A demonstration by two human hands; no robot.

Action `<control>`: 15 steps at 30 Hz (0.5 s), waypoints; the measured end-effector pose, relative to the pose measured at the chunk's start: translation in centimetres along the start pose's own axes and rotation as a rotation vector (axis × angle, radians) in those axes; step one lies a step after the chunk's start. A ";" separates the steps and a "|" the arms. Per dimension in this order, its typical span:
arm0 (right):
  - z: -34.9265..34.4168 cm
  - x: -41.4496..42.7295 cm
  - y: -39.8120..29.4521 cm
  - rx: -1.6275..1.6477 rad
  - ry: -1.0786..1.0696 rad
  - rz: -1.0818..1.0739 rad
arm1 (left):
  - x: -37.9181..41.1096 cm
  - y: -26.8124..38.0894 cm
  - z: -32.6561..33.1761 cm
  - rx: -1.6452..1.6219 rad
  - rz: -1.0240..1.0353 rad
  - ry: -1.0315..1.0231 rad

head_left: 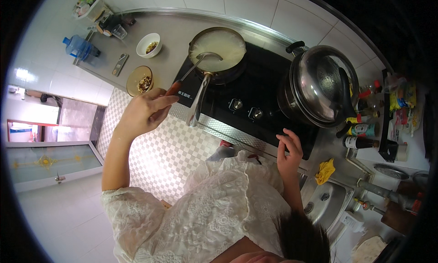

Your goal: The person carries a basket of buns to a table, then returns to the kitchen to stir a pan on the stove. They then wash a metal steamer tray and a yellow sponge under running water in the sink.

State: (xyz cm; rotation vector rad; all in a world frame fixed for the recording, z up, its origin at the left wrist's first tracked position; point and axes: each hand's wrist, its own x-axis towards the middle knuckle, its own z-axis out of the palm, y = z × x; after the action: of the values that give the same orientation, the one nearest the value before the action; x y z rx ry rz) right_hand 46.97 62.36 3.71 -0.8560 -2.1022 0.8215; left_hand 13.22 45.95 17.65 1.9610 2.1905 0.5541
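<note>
My left hand (pixel 147 109) grips the wooden handle of a metal ladle (pixel 186 73). The ladle's head dips into pale, cloudy liquid (pixel 219 45) in a frying pan (pixel 245 45). That pan sits on the left side of a black glass cooktop (pixel 263 78), its metal handle (pixel 199 102) pointing towards me. Over the cooktop's front right area hovers my right hand (pixel 290 151), with its fingers apart and nothing in them. Beyond it, a large steel pot (pixel 291 98) stands under a domed lid (pixel 323 81) with a black handle.
Left of the cooktop are a white bowl (pixel 140 45) and an amber glass bowl (pixel 133 78), both holding chopped ingredients. A small scale (pixel 120 64) lies nearby. Bottles (pixel 361 142) stand right of the pot. A yellow cloth (pixel 325 171) lies by the sink (pixel 332 205).
</note>
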 end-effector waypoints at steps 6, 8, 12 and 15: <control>0.3 0.0 0.2 0.009 -0.012 -0.005 | -0.6 0.6 -2.7 -0.113 0.023 -0.006; 0.3 0.0 0.2 0.008 -0.014 -0.005 | -0.3 0.1 -2.4 -0.130 0.072 0.005; 0.2 0.1 -0.1 0.003 -0.015 0.000 | 0.5 -0.5 -1.5 -0.138 0.079 -0.035; 0.1 -0.1 0.0 -0.025 -0.007 -0.013 | 1.5 -1.4 0.2 -0.226 0.123 0.015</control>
State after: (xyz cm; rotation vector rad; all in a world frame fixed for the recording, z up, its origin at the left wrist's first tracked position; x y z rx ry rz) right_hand 46.96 62.30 3.65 -0.8526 -2.1266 0.7939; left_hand 11.77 47.35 17.15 1.9837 1.9269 0.7987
